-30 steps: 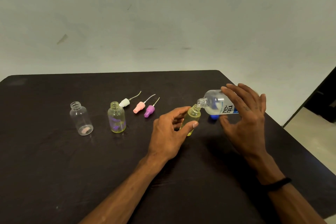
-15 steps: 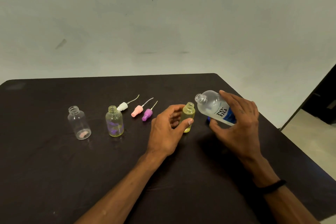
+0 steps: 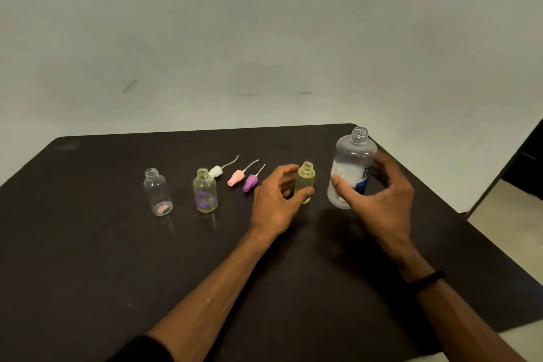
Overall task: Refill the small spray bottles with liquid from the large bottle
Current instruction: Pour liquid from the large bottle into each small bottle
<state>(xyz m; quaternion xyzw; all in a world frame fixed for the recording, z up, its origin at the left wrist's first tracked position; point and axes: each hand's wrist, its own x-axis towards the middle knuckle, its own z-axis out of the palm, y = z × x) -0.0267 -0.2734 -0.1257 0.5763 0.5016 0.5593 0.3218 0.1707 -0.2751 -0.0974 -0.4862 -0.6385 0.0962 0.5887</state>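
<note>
Matte black table (image 3: 88, 258), left hand (image 3: 274, 203) pinching yellow bottle (image 3: 306, 178), right hand (image 3: 382, 200) gripping frosted bottle (image 3: 352, 164)

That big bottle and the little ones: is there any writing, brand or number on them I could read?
Big bottle, held upright by the right hand: a white and blue label with dark letters, partly hidden by the fingers; too cut off and blurred to read.
Fine print on the label's left edge: too small to read.
Small bottles: no text visible.
</note>
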